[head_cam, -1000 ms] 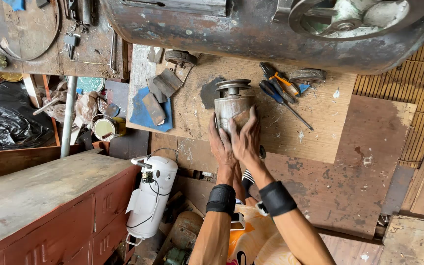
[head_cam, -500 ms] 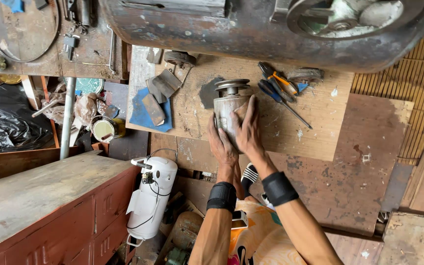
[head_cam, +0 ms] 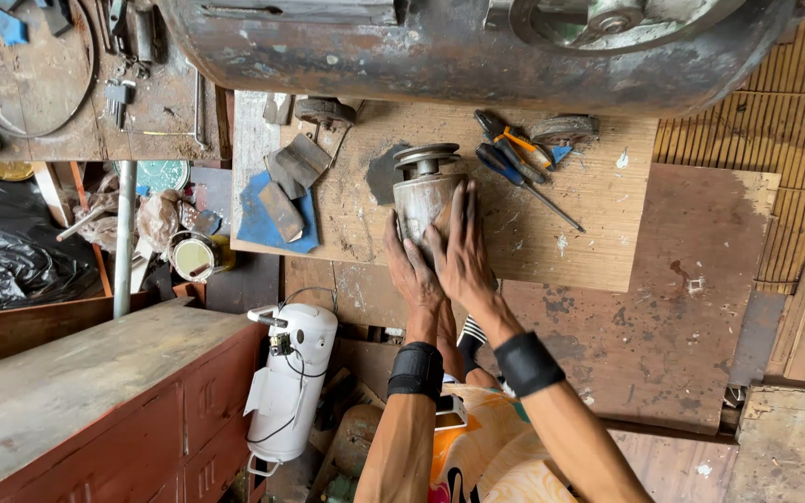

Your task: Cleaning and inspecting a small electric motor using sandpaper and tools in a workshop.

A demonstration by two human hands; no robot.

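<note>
Both hands, left hand (head_cam: 410,268) and right hand (head_cam: 464,251), are clasping the grey metal motor housing (head_cam: 424,193), fingers wrapped closed around it; pliers (head_cam: 511,146) are lying just beside the housing.

A rough repair workshop is shown. A scratched, paint-spattered plywood desk (head_cam: 570,237) is strewn with hand tools: orange-and-black-handled pliers (head_cam: 512,147) and a dark-handled screwdriver (head_cam: 525,186). A large rusty grey metal tank (head_cam: 440,51) is seen just above them. A second worn wooden bench (head_cam: 39,84) is cluttered with small metal parts and a loop of black wire. A white electric motor unit with loose wiring (head_cam: 288,373) is seen beside a red-brown wooden cabinet (head_cam: 123,410).
</note>
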